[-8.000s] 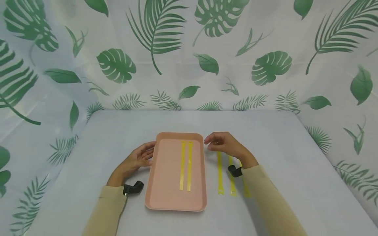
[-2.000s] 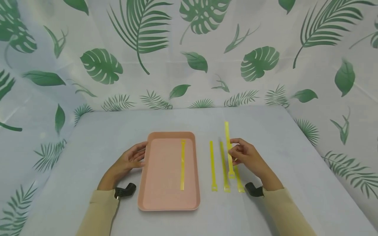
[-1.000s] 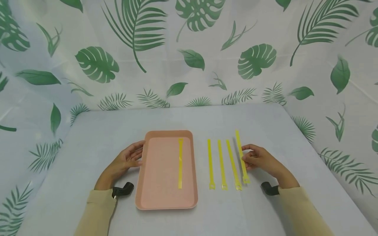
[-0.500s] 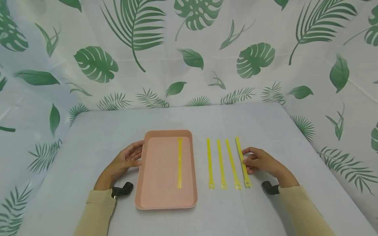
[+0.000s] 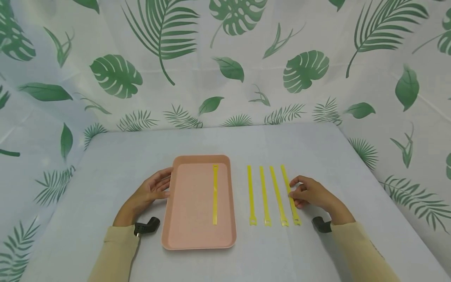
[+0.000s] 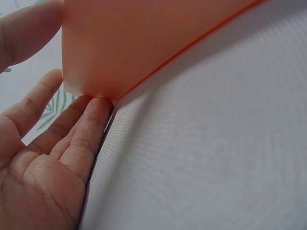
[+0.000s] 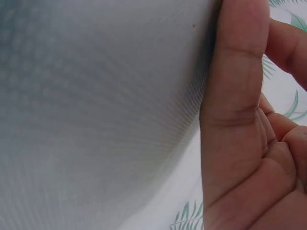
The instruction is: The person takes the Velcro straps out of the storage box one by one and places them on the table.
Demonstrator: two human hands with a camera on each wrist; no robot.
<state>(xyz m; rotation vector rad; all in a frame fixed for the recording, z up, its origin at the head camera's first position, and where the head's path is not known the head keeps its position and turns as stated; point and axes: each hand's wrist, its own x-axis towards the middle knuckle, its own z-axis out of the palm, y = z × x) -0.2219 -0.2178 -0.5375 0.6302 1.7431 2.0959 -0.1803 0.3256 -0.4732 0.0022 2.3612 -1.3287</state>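
A pink tray (image 5: 199, 203) lies on the table with one yellow cable tie (image 5: 215, 196) flat inside it, slotted end away from me. To its right, several more yellow cable ties (image 5: 264, 196) lie in a row, slotted ends toward me. My left hand (image 5: 151, 192) touches the tray's left side; in the left wrist view its fairly straight fingers (image 6: 91, 129) meet the tray's lower edge. With curled fingers, my right hand (image 5: 306, 192) pinches the rightmost cable tie (image 5: 294, 213), which lies on the table. The right wrist view shows the thumb but not that tie.
A white cloth covers the table (image 5: 267, 254). Behind and at the sides stands a leaf-patterned curtain (image 5: 190, 86). A small black camera sits on each wrist.
Two ties lay in the tray 8 seconds ago; one lies there now. My right hand carried a tie rightward and lowered it to the row's right end. My left hand stays at the tray.
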